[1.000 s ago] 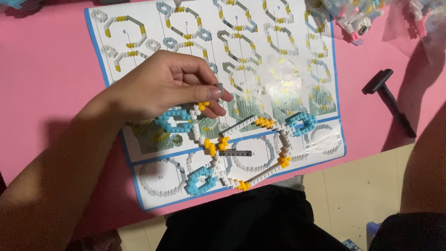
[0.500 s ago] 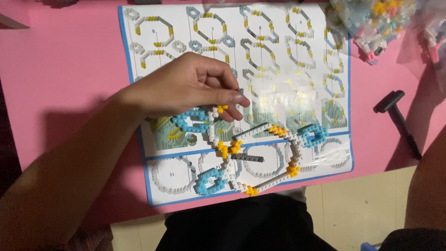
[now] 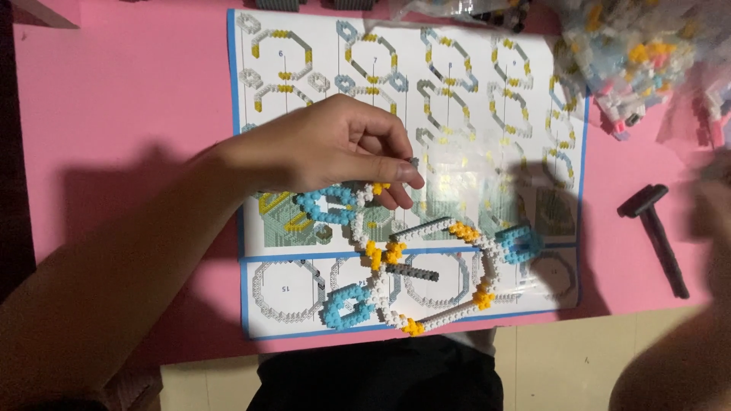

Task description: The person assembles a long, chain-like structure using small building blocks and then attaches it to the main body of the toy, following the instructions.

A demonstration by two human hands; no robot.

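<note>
My left hand (image 3: 327, 152) reaches in from the left over a printed instruction sheet (image 3: 457, 84). Its thumb and forefinger are pinched together on a tiny grey brick (image 3: 413, 162). The fingertips rest just above the upper blue ring of a small-brick model (image 3: 426, 266). The model is a chain of white loops with yellow joints and blue rings, lying on the lower part of the sheet. My right hand (image 3: 712, 202) is a blur at the right edge, above the pink table; its fingers cannot be made out.
The sheet lies on a pink table (image 3: 129, 99). Clear bags of loose small bricks (image 3: 640, 53) sit at the top right. A black hammer-shaped tool (image 3: 656, 228) lies right of the sheet. The table's near edge (image 3: 609, 316) runs close below the model.
My left hand has stayed at the model's upper blue ring, with the fingertips lifted slightly. My right hand has come into view, blurred, at the right edge.
</note>
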